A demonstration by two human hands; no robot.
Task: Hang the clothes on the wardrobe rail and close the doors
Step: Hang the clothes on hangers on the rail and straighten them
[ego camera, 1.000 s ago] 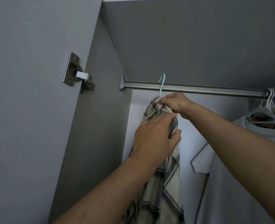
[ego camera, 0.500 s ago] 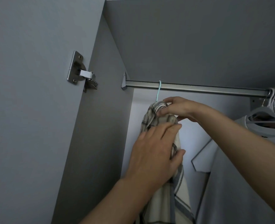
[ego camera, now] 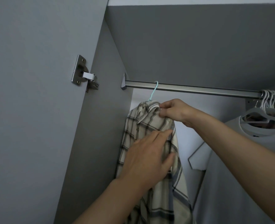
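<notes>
A cream plaid shirt hangs on a pale blue hanger hooked over the metal wardrobe rail near its left end. My right hand pinches the shirt at the collar and shoulder. Lower down, my left hand lies on the shirt's front with the fingers spread and nearly straight. The hanger's body is hidden inside the shirt.
The open grey left door with its metal hinge stands at the left. At the right end of the rail hang several white hangers and a grey T-shirt. The wardrobe top panel is overhead.
The hanger's hook has settled upright on the rail. My left hand slid down from the collar to the shirt's front and its fingers straightened. My right hand stayed at the collar.
</notes>
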